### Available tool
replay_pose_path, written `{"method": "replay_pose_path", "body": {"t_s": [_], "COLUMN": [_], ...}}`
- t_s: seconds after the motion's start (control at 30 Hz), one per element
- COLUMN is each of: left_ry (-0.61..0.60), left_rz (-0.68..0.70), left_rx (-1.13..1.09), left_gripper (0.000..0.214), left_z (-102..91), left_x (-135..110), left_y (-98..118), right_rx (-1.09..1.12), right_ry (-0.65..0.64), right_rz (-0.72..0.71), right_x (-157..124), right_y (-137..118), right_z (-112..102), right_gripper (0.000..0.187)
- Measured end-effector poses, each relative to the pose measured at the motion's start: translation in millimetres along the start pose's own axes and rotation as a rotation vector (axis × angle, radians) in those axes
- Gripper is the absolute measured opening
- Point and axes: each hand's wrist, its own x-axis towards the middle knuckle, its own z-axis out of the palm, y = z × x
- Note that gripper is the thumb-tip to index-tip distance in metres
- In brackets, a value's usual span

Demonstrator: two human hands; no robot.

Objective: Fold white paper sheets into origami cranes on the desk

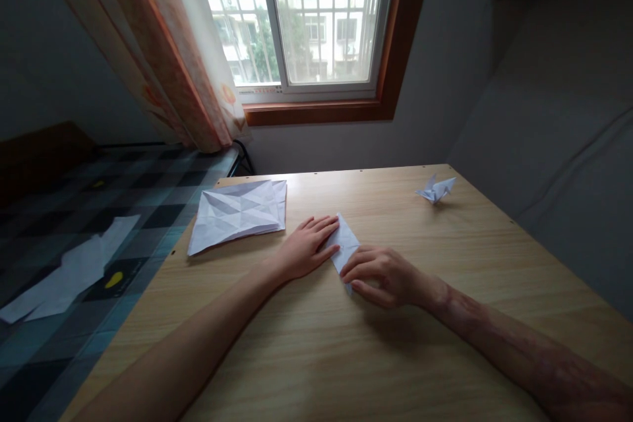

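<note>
A small sheet of white paper [348,239], folded into a narrow diamond, lies on the wooden table between my hands. My left hand [305,248] rests flat at its left edge, fingers stretched out and their tips touching the paper. At the lower right, my right hand [386,275] has its fingers curled and closed on the near corner of the folded paper. The fingers of that hand cover part of this corner, so the exact grip is partly hidden.
Creased white sheets [242,208] lie stacked at the table's back left. A folded paper crane [436,190] stands at the back right. Paper strips [82,270] lie on the checkered bed [30,231] to the left. Beyond the wooden table [277,356] is a window [326,20].
</note>
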Motion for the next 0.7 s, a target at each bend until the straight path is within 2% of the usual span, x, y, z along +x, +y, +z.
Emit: {"method": "replay_pose_path", "body": {"t_s": [0.17,0.5,0.7], "left_ry": [-0.016,0.014,0.149], "left_rz": [0.002,0.028,-0.004], "left_rx": [-0.016,-0.024,0.034], "left_gripper": [0.057,0.053,0.036], "left_z": [1.0,1.1,-1.7], "left_x": [0.1,-0.9,-3.6], "left_y": [-1.9,-1.4,2.8], "right_rx": [-0.148,-0.259,-0.329], "right_ry": [0.040,0.092,0.117], "right_rz": [0.068,0.111,0.195], "right_x": [2.4,0.5,-1.5], "right_y": [7.0,16.6,21.1], "right_z": [0.9,-0.1,-0.9], "right_gripper": [0.025,0.028,0.050]}}
